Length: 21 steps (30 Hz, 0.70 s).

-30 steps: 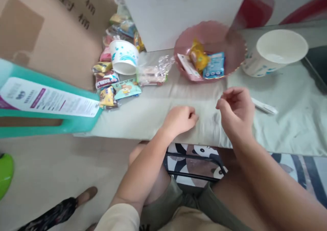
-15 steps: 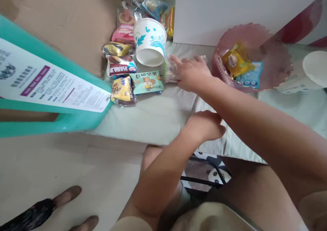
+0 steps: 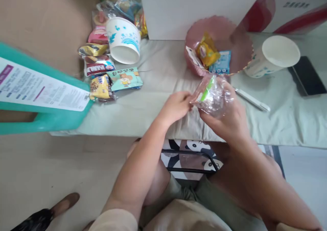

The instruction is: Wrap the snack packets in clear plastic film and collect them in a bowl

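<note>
Right hand (image 3: 227, 117) is cupped under the clear snack packet (image 3: 211, 95) mid-frame, just above the table (image 3: 158, 105) edge. Left hand (image 3: 176, 105) pinches its left end, so the packet's long axis runs left-right between both hands, pink bowl (image 3: 237, 44) just behind.

A table (image 3: 158, 115) draped in a pale green cloth (image 3: 286, 122) is seen. On it, a tipped paper cup (image 3: 124, 40) and snack packets (image 3: 109, 78) are laid at left, a pink scalloped bowl (image 3: 240, 44) at centre, then an upright paper cup (image 3: 274, 55), a white pen (image 3: 251, 100) and a dark phone (image 3: 306, 76).
</note>
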Available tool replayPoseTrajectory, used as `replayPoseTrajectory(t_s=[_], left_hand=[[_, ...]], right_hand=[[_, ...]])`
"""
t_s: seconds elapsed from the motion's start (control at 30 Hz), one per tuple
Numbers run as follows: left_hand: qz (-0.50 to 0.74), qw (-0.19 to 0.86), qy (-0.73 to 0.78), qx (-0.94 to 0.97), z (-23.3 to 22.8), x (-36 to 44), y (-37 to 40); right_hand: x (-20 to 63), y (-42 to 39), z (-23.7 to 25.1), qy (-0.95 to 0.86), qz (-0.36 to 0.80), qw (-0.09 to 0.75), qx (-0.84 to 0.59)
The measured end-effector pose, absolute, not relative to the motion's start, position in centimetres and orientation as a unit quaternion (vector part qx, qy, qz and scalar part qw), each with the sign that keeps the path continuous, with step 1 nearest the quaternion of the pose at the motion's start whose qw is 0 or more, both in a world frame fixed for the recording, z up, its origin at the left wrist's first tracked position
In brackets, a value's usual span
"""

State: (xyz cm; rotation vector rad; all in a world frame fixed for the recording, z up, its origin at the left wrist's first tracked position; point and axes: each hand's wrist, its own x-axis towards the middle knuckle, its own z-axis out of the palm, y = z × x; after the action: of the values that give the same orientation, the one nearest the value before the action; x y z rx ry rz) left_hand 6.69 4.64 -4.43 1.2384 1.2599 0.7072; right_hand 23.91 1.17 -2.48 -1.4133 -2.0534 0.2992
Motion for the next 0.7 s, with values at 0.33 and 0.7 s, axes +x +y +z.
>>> replayPoseTrajectory(t_s=[0.33,0.7], left_hand=[[0.382,0.672,0.454,0.444,-5.4,9.1,5.3],[0.389,0.732,0.442,0.343,-5.2,10.0,6.4]], right_hand=[[29.9,0.5,-3.1,-0.765,0.270,0.344,-0.473],[34.6,1.5,-3.8,-0.792,0.341,0.367,-0.349]])
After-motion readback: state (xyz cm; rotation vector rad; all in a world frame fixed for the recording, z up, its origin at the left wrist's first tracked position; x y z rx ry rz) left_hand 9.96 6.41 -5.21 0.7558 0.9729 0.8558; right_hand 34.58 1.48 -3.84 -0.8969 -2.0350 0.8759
